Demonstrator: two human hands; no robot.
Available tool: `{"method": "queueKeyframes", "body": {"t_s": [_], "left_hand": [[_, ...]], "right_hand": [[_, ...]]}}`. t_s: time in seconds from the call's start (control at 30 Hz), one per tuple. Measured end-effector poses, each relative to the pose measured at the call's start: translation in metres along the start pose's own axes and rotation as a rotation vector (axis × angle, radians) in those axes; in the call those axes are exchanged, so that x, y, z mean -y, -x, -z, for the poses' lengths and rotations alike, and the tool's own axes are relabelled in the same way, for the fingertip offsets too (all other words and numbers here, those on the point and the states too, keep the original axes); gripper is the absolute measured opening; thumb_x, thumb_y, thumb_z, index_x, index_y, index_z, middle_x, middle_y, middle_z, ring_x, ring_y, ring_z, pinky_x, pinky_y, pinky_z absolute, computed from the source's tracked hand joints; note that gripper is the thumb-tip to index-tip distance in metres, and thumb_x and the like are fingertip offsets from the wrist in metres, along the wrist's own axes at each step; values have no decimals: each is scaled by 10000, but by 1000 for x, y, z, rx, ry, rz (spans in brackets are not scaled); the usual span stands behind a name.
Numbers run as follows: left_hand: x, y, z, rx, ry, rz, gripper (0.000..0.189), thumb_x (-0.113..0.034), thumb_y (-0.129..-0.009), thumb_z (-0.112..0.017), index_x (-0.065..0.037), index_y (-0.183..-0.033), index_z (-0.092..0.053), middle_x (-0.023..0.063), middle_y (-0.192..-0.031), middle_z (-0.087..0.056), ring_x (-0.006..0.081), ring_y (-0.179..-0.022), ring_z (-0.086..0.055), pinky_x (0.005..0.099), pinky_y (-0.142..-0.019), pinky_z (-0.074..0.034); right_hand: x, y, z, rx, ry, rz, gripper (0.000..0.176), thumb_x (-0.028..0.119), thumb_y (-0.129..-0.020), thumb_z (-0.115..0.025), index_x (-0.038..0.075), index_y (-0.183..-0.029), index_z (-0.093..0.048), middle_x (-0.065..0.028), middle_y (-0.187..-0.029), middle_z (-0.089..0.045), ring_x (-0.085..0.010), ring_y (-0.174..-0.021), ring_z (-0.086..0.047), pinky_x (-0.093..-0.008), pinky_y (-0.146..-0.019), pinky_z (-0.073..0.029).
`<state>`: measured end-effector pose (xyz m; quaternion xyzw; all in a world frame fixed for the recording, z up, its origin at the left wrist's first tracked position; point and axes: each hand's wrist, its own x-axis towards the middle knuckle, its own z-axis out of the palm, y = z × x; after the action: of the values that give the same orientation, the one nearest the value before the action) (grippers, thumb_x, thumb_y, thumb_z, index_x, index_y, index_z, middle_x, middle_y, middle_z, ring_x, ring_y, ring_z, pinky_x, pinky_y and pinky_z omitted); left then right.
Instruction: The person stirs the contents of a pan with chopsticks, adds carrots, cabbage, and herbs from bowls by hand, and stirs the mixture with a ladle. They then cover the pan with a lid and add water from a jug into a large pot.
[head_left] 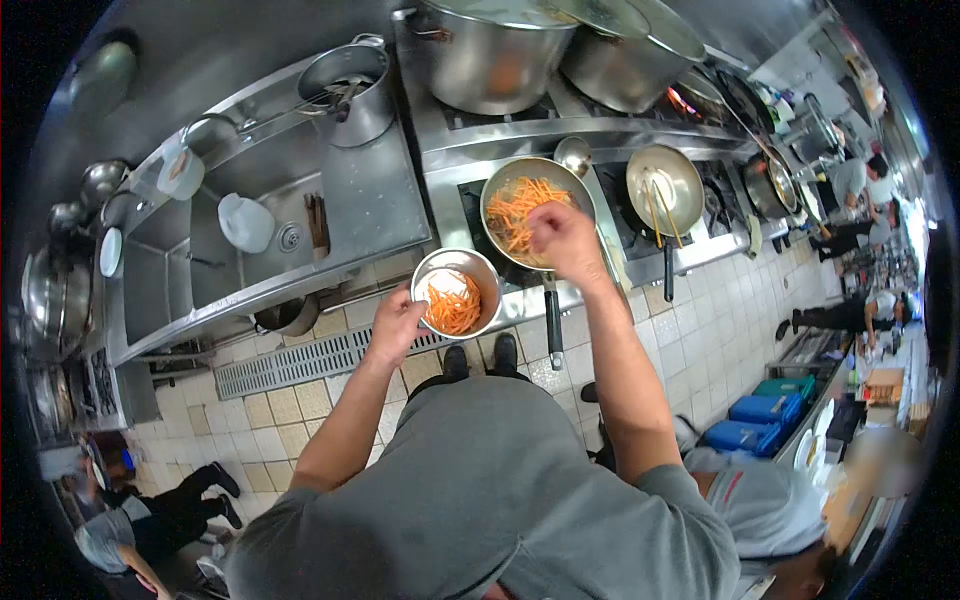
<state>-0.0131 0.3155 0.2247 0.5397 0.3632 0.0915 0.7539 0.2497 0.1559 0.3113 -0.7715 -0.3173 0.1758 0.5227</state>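
My left hand [398, 322] grips the rim of a round metal container [489, 279], tilted so that the orange carrot strips [454, 304] inside show. Over the right part of a frying pan [587, 200] on the stove hovers my right hand [566, 240], its fingers curled together above more orange strips [517, 203]. Whatever those fingers may hold is hidden. The pan's black handle [554, 325] points toward me, and nothing grips it. A metal ladle [573, 153] lies just behind the pan.
A second pan [664, 178] with tongs sits to the right. Large pots [492, 62] stand behind. At left are a sink [275, 262] with a plastic jug [245, 222] and a pot of utensils [368, 115]. A co-worker [765, 500] is close at my right; others are farther off.
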Motion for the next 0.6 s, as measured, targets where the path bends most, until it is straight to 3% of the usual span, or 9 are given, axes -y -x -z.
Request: {"method": "queueKeyframes", "body": {"t_s": [0.13, 0.2, 0.23, 0.3, 0.33, 0.37, 0.43, 0.53, 0.6], "left_hand": [[-2, -5, 3, -34, -100, 2, 357, -121, -916, -604, -5, -1252, -636, 81, -1157, -654, 175, -947, -683, 326, -679, -623], [-8, -5, 9, 27, -137, -11, 373, -119, -913, -608, -12, -1269, -630, 82, -1130, -666, 170, -924, -688, 321, -677, -621], [-9, -5, 6, 82, -164, -8, 389, -117, -910, -613, -18, -1286, -624, 82, -1103, -678, 165, -902, -692, 316, -675, -620], [-31, 8, -11, 111, 4, 13, 358, -103, -906, -611, -14, -1252, -637, 66, -1064, -691, 160, -890, -699, 305, -672, -618], [-44, 13, -20, 133, -11, 6, 325, -96, -907, -606, -9, -1218, -644, 68, -1045, -693, 162, -891, -704, 309, -677, -621], [-51, 17, -27, 150, -29, 10, 293, -90, -908, -600, -3, -1183, -651, 71, -1025, -694, 164, -892, -708, 312, -681, -625], [-46, 7, -34, 265, -6, 19, 263, -84, -914, -597, -2, -1158, -652, 75, -1010, -695, 167, -881, -712, 317, -687, -629], [-64, -3, -66, 425, 42, 48, 210, -73, -925, -595, -1, -1114, -653, 80, -998, -697, 173, -852, -717, 327, -698, -636], [-84, -2, -95, 562, 33, 57, 184, -64, -938, -600, 1, -1103, -652, 71, -1002, -702, 175, -830, -714, 332, -711, -637]], "right_hand": [[-25, -3, 26, -288, 112, 73, 218, 58, -945, -639, 0, -1151, -680, -51, -846, -713, -102, -723, -651, -283, -630, -530], [-25, 26, 34, -247, 110, -14, 270, 70, -955, -628, 3, -1214, -662, -57, -913, -719, -114, -732, -655, -296, -625, -533], [-26, 43, 41, -154, 228, -117, 280, 86, -962, -627, 15, -1231, -655, -53, -932, -711, -117, -744, -650, -296, -650, -538], [-16, 81, 42, -23, -40, -219, 277, 67, -948, -606, 29, -1210, -686, -124, -1055, -744, -181, -874, -700, -339, -785, -558], [-30, 95, 42, 75, 43, -37, 333, 23, -930, -621, 53, -1260, -660, -50, -1105, -696, -128, -909, -653, -285, -791, -538], [7, 108, 50, 191, 109, -52, 450, -32, -897, -632, 95, -1329, -636, -75, -1216, -684, -138, -904, -653, -300, -809, -544], [29, 124, 58, 274, 121, 204, 698, -79, -800, -710, 186, -1430, -566, -146, -1466, -528, -269, -1232, -600, -355, -1006, -508], [47, 149, 78, 270, 158, 118, 683, -40, -775, -753, 226, -1387, -606, -162, -1541, -437, -343, -1366, -495, -396, -1094, -459], [46, 164, 95, 136, 505, 108, 532, 96, -774, -800, 207, -1277, -669, -173, -1558, -410, -368, -1377, -468, -434, -1133, -417]]}}
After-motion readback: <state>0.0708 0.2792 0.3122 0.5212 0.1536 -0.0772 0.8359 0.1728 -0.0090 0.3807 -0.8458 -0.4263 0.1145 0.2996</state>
